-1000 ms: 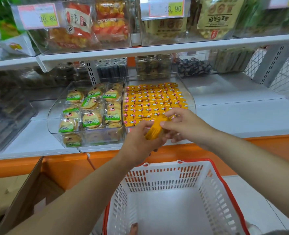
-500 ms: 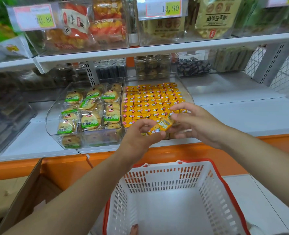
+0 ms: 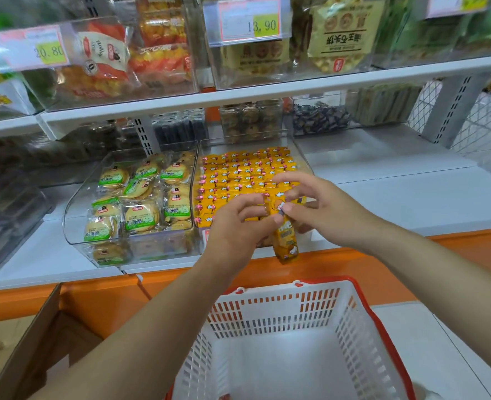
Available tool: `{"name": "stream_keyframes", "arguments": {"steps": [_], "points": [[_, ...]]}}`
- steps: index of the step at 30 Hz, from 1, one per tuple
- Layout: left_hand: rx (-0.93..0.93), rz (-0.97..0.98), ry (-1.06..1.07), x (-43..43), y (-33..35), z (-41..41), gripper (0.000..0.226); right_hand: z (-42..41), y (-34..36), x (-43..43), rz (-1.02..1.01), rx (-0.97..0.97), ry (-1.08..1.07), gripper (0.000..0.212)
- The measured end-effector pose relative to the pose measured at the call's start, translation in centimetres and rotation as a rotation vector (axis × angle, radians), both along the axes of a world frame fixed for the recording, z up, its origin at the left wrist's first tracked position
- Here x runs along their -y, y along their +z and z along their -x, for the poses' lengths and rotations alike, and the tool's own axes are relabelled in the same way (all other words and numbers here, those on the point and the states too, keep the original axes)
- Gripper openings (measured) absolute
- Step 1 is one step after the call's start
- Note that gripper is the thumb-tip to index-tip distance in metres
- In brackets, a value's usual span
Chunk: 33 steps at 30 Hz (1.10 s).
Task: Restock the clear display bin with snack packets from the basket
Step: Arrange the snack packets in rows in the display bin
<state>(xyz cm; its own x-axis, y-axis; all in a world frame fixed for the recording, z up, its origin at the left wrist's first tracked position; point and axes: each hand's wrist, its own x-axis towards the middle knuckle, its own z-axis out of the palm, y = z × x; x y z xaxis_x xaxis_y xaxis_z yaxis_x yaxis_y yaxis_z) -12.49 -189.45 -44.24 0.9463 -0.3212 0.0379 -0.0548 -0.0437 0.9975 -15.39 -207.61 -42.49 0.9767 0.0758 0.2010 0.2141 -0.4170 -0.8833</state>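
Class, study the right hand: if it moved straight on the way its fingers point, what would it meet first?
The right hand points left, its fingers pinching the yellow packet. Pushing on, it would likely meet the left hand first, which holds the same packet, though depth is unclear.

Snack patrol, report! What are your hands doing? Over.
Left hand and right hand both pinch a long yellow snack packet, dangling before the clear plastic display bin. Nothing blocks the bin.
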Motion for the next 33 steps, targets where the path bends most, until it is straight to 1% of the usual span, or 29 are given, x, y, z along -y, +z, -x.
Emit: {"name": "stream_keyframes", "arguments": {"steps": [1,3,5,6,9,10,12,15,16,18,21,23,25,28,31,33], "points": [[0.018,-0.021,0.000,0.4,0.1,0.0,0.043,-0.1,0.0,0.4,0.047,0.026,0.005,0.032],[0.066,-0.093,-0.005,1.0,0.4,-0.4,0.042,-0.3,0.3,1.3,0.056,0.059,-0.018,0.029],[0.145,-0.209,-0.021,1.5,0.5,-1.6,0.038,-0.8,0.5,2.3,0.045,0.140,-0.111,0.031],[0.208,-0.290,-0.015,1.6,0.4,-2.6,0.032,-1.1,0.5,2.8,0.043,0.180,-0.181,0.033],[0.434,-0.628,0.033,2.3,0.1,-5.9,0.016,-2.2,0.1,4.0,0.016,0.242,-0.346,0.036],[0.449,-0.689,0.041,2.6,0.0,-6.9,0.015,-2.4,-0.2,4.2,0.019,0.240,-0.361,0.037],[0.396,-0.728,0.029,3.2,-0.4,-8.8,0.015,-2.7,-1.1,4.2,0.038,0.221,-0.351,0.039],[0.352,-0.859,-0.032,4.0,-1.1,-10.6,0.014,-3.1,-1.9,4.1,0.074,0.206,-0.328,0.037],[0.348,-0.869,-0.052,4.1,-1.3,-11.0,0.010,-3.2,-2.0,4.0,0.073,0.198,-0.321,0.036],[0.338,-0.822,-0.072,4.1,-1.6,-11.5,0.007,-3.4,-2.3,3.6,0.070,0.180,-0.301,0.035],[0.348,-0.681,-0.063,4.0,-1.7,-12.0,0.020,-3.8,-2.9,2.7,0.114,0.139,-0.266,0.033],[0.347,-0.610,-0.067,3.9,-1.6,-12.1,0.023,-4.2,-3.5,2.1,0.171,0.123,-0.260,0.028],[0.359,-0.594,-0.089,3.7,-1.6,-12.0,0.023,-4.6,-3.8,1.6,0.241,0.127,-0.271,0.023],[0.382,-0.561,-0.084,3.4,-1.8,-12.0,0.019,-5.5,-3.8,1.4,0.417,0.127,-0.289,0.019],[0.415,-0.610,-0.102,3.4,-2.1,-11.9,0.012,-5.8,-4.2,0.9,0.607,0.126,-0.281,0.015],[0.467,-0.729,-0.135,3.5,-2.3,-11.8,0.008,-5.5,-4.7,0.4,0.680,0.112,-0.256,0.010]]}}
